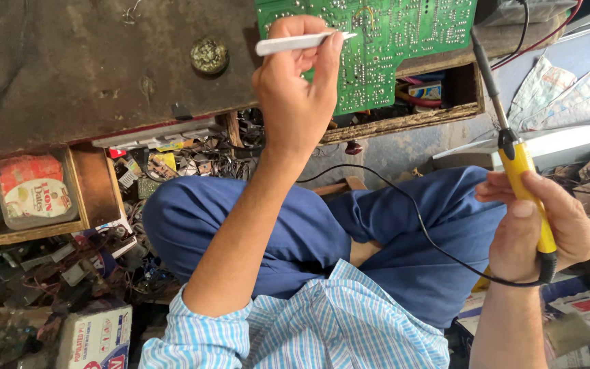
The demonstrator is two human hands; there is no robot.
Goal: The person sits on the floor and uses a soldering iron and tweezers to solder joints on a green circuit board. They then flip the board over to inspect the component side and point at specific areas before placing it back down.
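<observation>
At top centre, the left hand [295, 89] pinches tweezers [295, 43] over a green circuit board [390, 41] above a parts-filled drawer [438, 102], while the right hand [544, 229] grips a yellow soldering iron [524, 171].

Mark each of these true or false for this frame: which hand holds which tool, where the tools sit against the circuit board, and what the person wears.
1. The left hand holds white tweezers over the green circuit board. True.
2. The right hand holds a red screwdriver. False: it grips a soldering iron with a yellow handle.
3. The iron's tip lies near the board's right edge. True.
4. The iron has no cord. False: a black cord runs from its handle across the lap.
5. The person wears blue trousers. True.
</observation>
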